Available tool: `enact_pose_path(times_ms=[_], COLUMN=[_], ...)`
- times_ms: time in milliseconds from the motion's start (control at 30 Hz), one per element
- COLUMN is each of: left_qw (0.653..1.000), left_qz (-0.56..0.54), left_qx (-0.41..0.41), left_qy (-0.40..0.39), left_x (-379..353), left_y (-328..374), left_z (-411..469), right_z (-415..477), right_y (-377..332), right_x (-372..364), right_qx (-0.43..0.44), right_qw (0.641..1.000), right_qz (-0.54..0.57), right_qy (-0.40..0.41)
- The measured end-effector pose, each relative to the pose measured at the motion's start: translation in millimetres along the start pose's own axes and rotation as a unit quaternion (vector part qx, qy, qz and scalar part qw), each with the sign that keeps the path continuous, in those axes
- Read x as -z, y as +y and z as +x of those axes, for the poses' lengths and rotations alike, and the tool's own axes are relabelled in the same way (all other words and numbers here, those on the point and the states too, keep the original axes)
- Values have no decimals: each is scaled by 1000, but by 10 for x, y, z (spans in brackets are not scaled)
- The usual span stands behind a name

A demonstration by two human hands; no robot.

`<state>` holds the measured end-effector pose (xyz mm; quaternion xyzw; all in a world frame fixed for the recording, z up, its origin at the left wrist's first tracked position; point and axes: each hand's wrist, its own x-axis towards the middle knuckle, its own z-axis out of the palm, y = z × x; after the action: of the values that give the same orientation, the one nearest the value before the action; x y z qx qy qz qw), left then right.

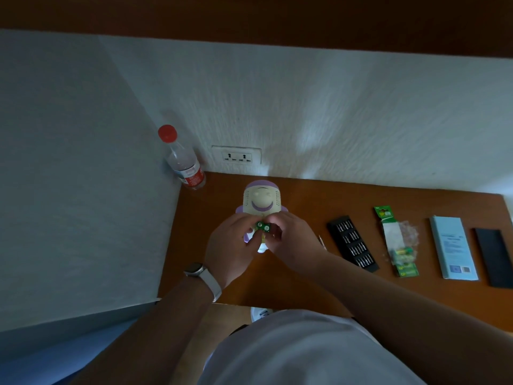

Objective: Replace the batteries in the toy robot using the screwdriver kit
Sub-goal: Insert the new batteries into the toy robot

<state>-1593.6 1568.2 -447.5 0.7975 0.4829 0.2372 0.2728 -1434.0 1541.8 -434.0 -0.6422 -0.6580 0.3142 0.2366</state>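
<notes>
two batteries [263, 226] are pinched between the left hand [236, 241] and right hand [290, 237] over the toy robot [261, 200], laid mid-table. the battery swap seems in hand; next, seating by polarity is called for.

Both forearms reach forward and converge at centre. The left hand [236, 245] and right hand [291, 237] meet at the fingertips, fingers curled, together pinching a pair of batteries [263, 226]. Backs of both hands face up.
</notes>
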Motion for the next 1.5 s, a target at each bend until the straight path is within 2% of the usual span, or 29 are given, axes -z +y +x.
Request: enact_pose_path(times_ms=[200, 700, 833, 967, 1167, 1500], left_qw=[999, 998, 999, 991, 977, 966], left_qz=[48, 46, 49, 103, 149, 168], left_qx=[-2, 35, -9, -80, -153, -160], left_qy=[-8, 2, 20, 30, 14, -113], left_x=[-14, -55, 9, 69, -49, -663], left_y=[-58, -42, -3, 97, 299, 857], left_z=[-43, -58, -69, -79, -96, 26], right_z=[2, -11, -108, -243, -549, -1095], right_y=[16, 84, 158, 232, 336, 777], right_x=[-6, 23, 124, 308, 561, 952], right_qx=[2, 3, 39, 64, 17, -56], right_qw=[1000, 999, 995, 985, 973, 962], right_qz=[-4, -34, -86, -158, -231, -265], right_qy=[-2, -17, 3, -3, 2, 23])
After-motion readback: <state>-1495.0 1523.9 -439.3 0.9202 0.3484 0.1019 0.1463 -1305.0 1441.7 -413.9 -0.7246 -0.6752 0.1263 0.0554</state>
